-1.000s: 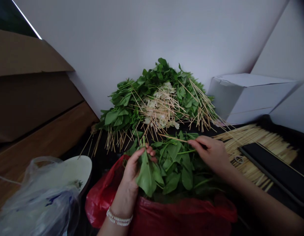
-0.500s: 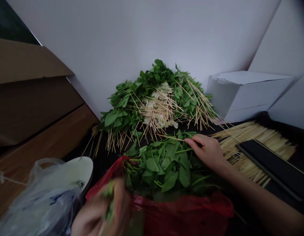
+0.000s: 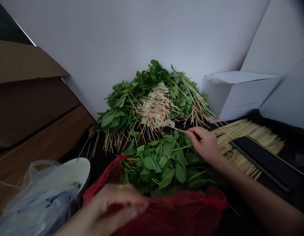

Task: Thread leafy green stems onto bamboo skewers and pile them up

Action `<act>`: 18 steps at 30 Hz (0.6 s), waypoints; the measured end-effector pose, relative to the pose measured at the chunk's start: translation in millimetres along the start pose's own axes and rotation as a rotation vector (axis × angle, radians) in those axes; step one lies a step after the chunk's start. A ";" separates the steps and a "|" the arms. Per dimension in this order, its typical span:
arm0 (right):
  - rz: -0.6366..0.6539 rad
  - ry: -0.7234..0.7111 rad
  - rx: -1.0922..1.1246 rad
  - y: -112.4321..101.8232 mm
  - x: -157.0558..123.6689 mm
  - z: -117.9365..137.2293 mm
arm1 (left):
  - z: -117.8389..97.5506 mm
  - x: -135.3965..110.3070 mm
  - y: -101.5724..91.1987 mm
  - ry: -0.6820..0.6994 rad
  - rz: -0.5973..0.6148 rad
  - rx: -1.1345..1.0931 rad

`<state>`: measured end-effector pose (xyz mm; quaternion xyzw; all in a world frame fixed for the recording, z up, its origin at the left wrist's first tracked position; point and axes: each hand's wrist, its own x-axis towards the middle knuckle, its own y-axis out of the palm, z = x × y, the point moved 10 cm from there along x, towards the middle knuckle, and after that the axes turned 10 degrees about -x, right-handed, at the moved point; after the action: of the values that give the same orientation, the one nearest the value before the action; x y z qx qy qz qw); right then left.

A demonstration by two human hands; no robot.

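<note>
My right hand (image 3: 205, 144) pinches one end of a thin bamboo skewer (image 3: 176, 128), its other end pointing left above a heap of leafy greens (image 3: 164, 160). These greens lie in an opened red plastic bag (image 3: 181, 213). Slightly blurred, my left hand (image 3: 114, 205) hovers over the bag's near left side with its fingers stretched out, and nothing shows in it. Beyond the bag, against the wall, stands a pile of skewered greens (image 3: 114, 116). Pale leafy pieces on skewers (image 3: 156, 105) lie at its middle.
Many loose bamboo skewers (image 3: 260, 134) lie at right, under a dark flat case (image 3: 265, 160) and by a small metal ring (image 3: 230, 152). A white box (image 3: 240, 91) stands behind. At left are a white bowl (image 3: 84, 167), a clear plastic bag (image 3: 38, 203) and a cardboard box (image 3: 31, 105).
The greens that my left hand held are gone from it. It has moved right and its fingers have straightened. My right hand still pinches the skewer. The view has shifted slightly.
</note>
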<state>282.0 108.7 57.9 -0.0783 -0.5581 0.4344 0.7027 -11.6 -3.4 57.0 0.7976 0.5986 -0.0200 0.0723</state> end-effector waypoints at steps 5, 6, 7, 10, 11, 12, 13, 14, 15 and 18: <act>-0.061 -0.005 0.012 -5.2 3.4 -4.6 | -35.9 104.1 67.4 0.390 0.000 0.386; -0.076 -0.004 0.013 -6.7 4.0 -5.5 | -33.6 117.1 78.5 0.478 -0.020 0.487; -0.090 -0.005 0.016 -8.3 4.6 -6.2 | -28.0 126.9 88.9 0.550 -0.034 0.590; -0.117 -0.012 0.025 -11.7 5.6 -6.5 | 1.7 144.8 114.3 0.617 -0.010 0.914; -0.118 -0.015 0.024 -12.3 5.8 -5.6 | 10.4 147.7 118.8 0.613 0.003 0.997; -0.118 -0.019 0.020 -13.0 5.9 -4.3 | 16.8 149.5 121.5 0.605 0.015 1.055; -0.117 -0.025 0.018 -14.0 5.8 -2.3 | 20.1 150.1 122.3 0.599 0.027 1.079; -0.120 -0.031 0.015 -15.6 5.7 0.2 | 20.1 150.0 121.2 0.597 0.035 1.065; -0.123 -0.037 0.015 -17.6 5.5 2.9 | 16.9 149.0 118.0 0.597 0.039 1.012; -0.149 -0.055 0.023 -25.6 4.5 10.8 | -2.9 144.1 92.1 0.551 0.000 0.688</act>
<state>286.2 92.2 80.3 -0.0165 -0.5762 0.3892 0.7185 117.2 109.1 51.1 0.7506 0.5540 -0.0047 -0.3600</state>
